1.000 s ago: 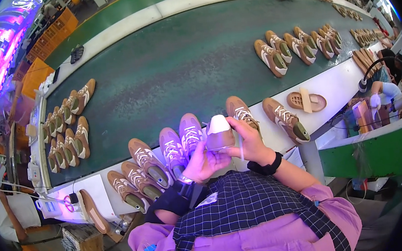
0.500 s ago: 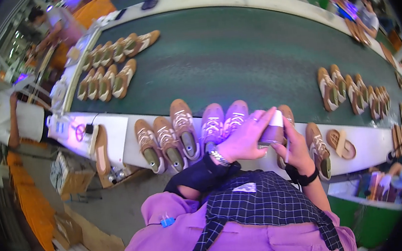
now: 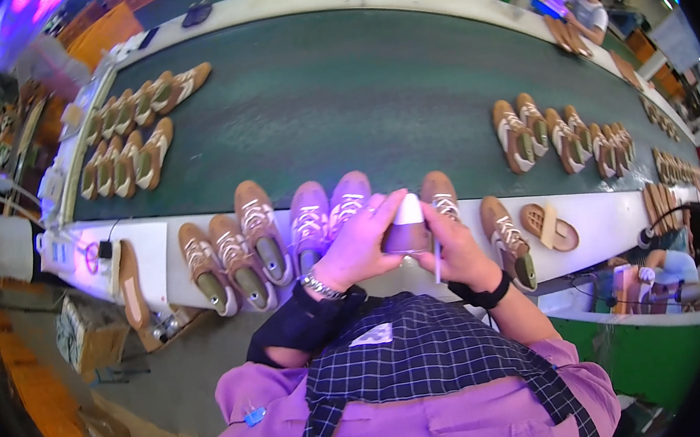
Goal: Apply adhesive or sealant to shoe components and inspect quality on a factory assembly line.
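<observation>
In front of me both hands meet around a brown object with a white tapered top (image 3: 407, 228); its exact kind is unclear. My left hand (image 3: 357, 251) grips its left side with thumb and fingers. At its other side, my right hand (image 3: 461, 250) touches it with its fingers and holds a thin white stick (image 3: 437, 259). Two tan lace-up shoes (image 3: 309, 214) stand just beyond my left hand. Another tan shoe (image 3: 440, 191) shows past my right fingers, its heel end hidden. One more shoe (image 3: 503, 233) stands to the right of my right hand.
Three tan shoes (image 3: 255, 215) stand left on the white ledge (image 3: 145, 238). A tan sandal-like piece (image 3: 549, 225) lies right. Several shoes (image 3: 121, 160) stand far left on the green belt (image 3: 313, 96), others (image 3: 566, 139) right. Co-workers sit around the belt.
My view has swung to the right, so the shoes and belt appear farther left. The held object looks more upright, and more of the shoe past my right fingers shows.
</observation>
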The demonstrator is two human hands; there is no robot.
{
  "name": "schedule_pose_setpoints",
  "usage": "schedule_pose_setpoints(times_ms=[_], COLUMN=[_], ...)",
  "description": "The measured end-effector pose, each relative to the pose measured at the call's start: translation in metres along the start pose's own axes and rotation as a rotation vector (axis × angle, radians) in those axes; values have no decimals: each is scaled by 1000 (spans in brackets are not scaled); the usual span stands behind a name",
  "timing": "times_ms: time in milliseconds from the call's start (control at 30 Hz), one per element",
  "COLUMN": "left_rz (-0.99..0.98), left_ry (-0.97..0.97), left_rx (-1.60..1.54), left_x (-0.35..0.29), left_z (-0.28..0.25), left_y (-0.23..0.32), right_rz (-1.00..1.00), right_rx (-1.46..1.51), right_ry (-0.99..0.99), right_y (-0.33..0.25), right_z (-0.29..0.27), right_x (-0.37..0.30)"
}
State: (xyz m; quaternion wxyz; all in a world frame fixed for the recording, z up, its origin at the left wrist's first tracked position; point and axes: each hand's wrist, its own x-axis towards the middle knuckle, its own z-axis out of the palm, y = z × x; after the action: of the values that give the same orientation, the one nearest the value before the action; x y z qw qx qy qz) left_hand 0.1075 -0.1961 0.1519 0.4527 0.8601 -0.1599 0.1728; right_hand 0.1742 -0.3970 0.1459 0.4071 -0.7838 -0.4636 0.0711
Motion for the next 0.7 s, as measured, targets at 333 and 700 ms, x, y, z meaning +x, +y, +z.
schedule_pose_setpoints(times_ms=[333, 700], left_rz=[-109, -175], left_ry=[-38, 49], left_rx=[-43, -300], left_x=[1, -30], left_z=[8, 11], left_y=[6, -17], right_rz=[-104, 294], right_rx=[-24, 934], right_ry=[67, -94], right_y=[5, 30], right_z=[-8, -3], right_x=[-3, -2])
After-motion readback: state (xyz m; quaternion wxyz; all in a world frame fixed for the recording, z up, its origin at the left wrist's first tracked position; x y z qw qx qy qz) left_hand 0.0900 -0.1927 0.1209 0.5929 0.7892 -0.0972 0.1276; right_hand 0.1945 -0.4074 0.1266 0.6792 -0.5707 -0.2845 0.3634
